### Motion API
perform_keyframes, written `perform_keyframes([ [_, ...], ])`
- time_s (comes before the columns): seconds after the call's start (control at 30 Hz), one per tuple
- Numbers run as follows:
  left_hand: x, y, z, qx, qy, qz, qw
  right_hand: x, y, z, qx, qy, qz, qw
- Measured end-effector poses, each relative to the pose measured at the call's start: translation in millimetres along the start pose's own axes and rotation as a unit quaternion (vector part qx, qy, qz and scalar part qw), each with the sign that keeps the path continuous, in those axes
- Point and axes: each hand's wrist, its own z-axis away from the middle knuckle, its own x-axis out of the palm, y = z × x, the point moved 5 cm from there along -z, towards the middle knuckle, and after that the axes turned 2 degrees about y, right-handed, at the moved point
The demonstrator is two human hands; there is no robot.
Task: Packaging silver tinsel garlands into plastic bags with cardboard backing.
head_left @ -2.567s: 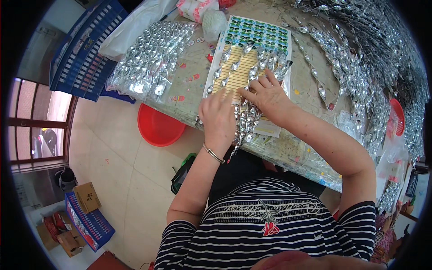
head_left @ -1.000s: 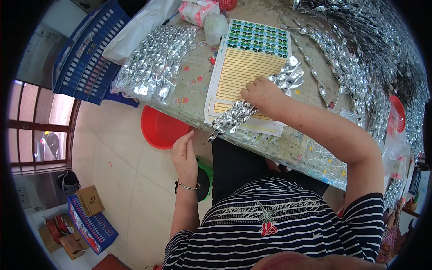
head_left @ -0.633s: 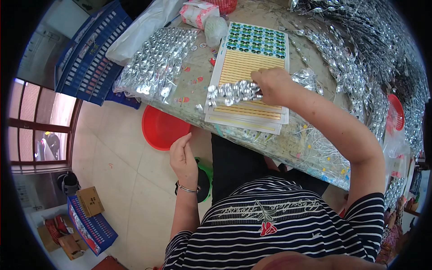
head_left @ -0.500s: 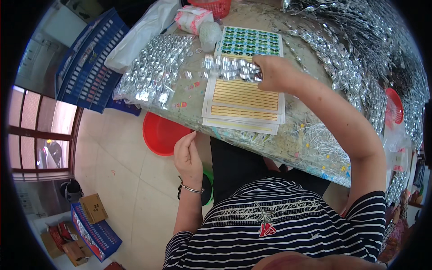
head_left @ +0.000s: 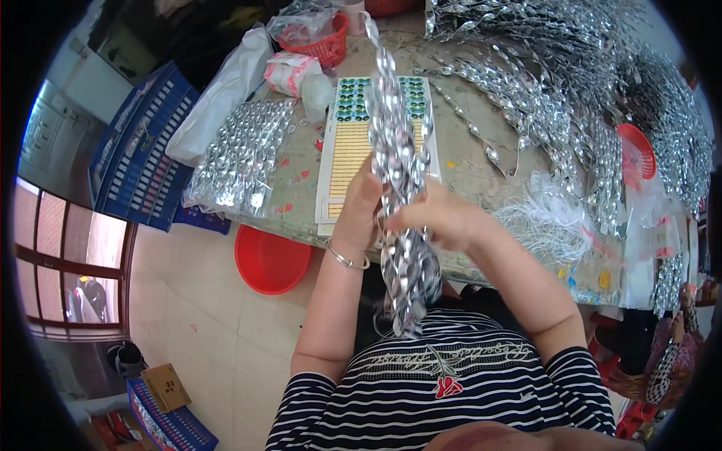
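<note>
A long bundle of twisted silver foil strips (head_left: 395, 131) runs from above the table edge down to the front of my striped shirt. My left hand (head_left: 358, 210) is closed around the bundle's left side, its fingers partly hidden behind the strips. From the right, my right hand (head_left: 445, 216) grips the same bundle at about the same height, slightly blurred. Under the upper strips lie paper sheets (head_left: 347, 154) with yellow lined bands. Rows of shiny green oval stickers (head_left: 352, 99) cover their far end.
Heaped silver strips (head_left: 541, 45) fill the table's far right. A tangle of white string (head_left: 545, 218) lies nearer. A clear bag of silver pieces (head_left: 241, 154) is at left, with a red basket (head_left: 320, 45) beyond. On the floor sits a red basin (head_left: 272, 259).
My right hand has brought the silver strips from over the sheets toward my body. My left hand, empty before beside the table edge, has risen and taken hold of them too.
</note>
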Motion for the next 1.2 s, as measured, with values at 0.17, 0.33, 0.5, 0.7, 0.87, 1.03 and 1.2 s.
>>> perform_keyframes([
  [0.17, 22.9, -35.1, -4.7, -0.097, -0.068, -0.021, 0.993, -9.1, 55.1, 21.9, 0.123, 0.047, -0.222, 0.966],
  [0.33, 35.5, -56.1, -4.7, -0.189, -0.076, -0.01, 0.979, -21.0, 74.5, 36.7, 0.108, 0.056, -0.25, 0.961],
  [0.5, 56.0, -60.8, -11.3, -0.21, -0.062, -0.058, 0.974, -28.2, 87.2, 53.1, 0.133, 0.032, -0.299, 0.945],
  [0.7, 72.9, -58.7, -8.7, -0.22, 0.013, -0.066, 0.973, -35.7, 100.5, 65.9, 0.113, 0.029, -0.295, 0.948],
  [0.87, 62.3, -73.5, -12.6, -0.214, -0.009, -0.001, 0.977, -53.9, 101.3, 84.3, 0.186, 0.041, -0.044, 0.981],
  [1.03, 59.3, -72.5, -13.6, -0.181, 0.037, -0.03, 0.982, -90.4, 42.9, 86.8, -0.06, 0.176, 0.074, 0.98],
  [1.2, 68.3, -77.6, -12.3, -0.196, 0.003, -0.008, 0.981, -139.4, -54.3, 41.7, -0.29, 0.324, 0.26, 0.862],
])
